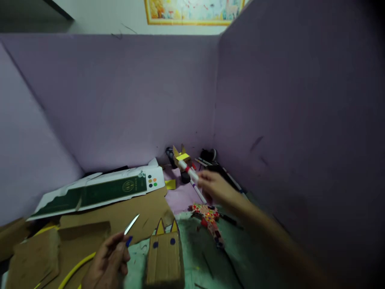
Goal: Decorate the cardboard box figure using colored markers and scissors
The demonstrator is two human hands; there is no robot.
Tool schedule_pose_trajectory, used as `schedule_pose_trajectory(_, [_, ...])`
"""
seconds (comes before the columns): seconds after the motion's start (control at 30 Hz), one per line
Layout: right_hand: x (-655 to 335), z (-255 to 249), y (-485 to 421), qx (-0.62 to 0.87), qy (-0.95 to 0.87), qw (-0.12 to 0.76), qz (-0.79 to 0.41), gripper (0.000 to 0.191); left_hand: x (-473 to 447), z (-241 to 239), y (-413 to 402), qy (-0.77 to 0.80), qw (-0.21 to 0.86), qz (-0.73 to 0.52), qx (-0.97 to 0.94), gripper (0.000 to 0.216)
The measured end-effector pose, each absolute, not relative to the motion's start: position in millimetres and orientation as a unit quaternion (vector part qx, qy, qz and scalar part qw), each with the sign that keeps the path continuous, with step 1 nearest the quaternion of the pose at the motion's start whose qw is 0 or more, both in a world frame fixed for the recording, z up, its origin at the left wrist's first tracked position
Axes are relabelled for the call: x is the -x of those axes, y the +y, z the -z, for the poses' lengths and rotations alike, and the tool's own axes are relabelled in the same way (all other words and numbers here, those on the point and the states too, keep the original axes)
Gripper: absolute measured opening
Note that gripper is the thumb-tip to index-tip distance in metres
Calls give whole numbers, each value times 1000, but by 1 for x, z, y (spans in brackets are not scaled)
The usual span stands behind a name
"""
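Note:
My right hand (215,188) reaches toward the back corner with its fingers closed around a white marker with a red band (188,169). Just behind it stands a small cardboard figure with a yellow top (182,157). My left hand (106,261) is low at the front, pinching a thin blade (131,224) that points up and to the right. Right beside that hand stands a cardboard box with pointed ears and two blue dots (165,255). A red-dotted cardboard figure (209,218) lies on the surface below my right forearm.
A flattened green and white carton (99,192) lies over brown cardboard sheets (78,235) at the left. A yellow curved strip (73,269) shows at the front left. Purple partition walls (126,100) close in the left, back and right. More pens lie in the back right corner (224,172).

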State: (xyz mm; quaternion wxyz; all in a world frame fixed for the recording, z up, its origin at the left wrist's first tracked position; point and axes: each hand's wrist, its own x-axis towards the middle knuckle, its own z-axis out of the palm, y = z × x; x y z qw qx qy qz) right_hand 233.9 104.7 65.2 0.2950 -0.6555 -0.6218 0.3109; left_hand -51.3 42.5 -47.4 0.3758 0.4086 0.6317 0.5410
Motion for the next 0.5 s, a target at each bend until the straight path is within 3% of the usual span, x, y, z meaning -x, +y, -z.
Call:
schedule_pose_trajectory(0.07, [-217, -43, 61, 603, -634, 292, -386, 18, 45, 33, 31, 591, 307, -592, -454, 46])
schedule_pose_trajectory(0.17, [-201, -19, 18, 540, -651, 281, -453, 19, 40, 18, 15, 516, 217, -550, -620, 26])
schedule_pose_trajectory(0.3, [-187, -10, -2, 485, -682, 256, -484, 31, 33, 3, 5, 316, -49, -360, -877, 29])
schedule_pose_trajectory(0.5, [-199, -24, -25, 497, -733, 158, -436, 36, 29, 0, -4, 256, -128, -307, -908, 26])
